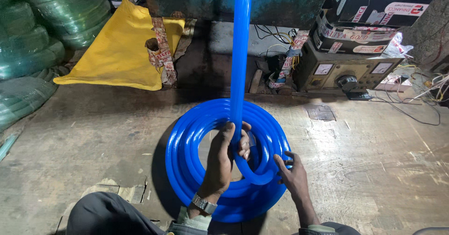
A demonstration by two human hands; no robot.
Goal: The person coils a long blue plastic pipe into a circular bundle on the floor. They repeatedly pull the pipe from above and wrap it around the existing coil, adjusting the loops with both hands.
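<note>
My left hand [227, 153] is clamped around the blue hose [241, 52], fingers wrapped over it just where the straight run comes down from above and bends into the coil [187, 169]. A metal wristwatch [204, 203] sits on that wrist. My right hand [291, 172] rests with its fingers spread apart on the right side of the coil, fingertips touching the outer loops, gripping nothing tightly that I can see.

The coil lies flat on the worn wooden floor [374, 169] right in front of my knees, several loops stacked into a thick ring. The free length of hose rises straight up from my left hand and leaves the top of the view.

Beyond the coil, to the upper left, a yellow cloth [117, 52] lies spread on the floor, with a strip of printed tape and a small cardboard core [152, 45] at its right edge. Far left, rolls of green hose [28, 52] are piled up. To the upper right stands a metal box with two dial gauges and a knob [348, 71], loose wires trailing beside it, and printed cartons [374, 15] stacked on top of it. A blue-green metal panel [276, 1] stands behind the rising hose.
</note>
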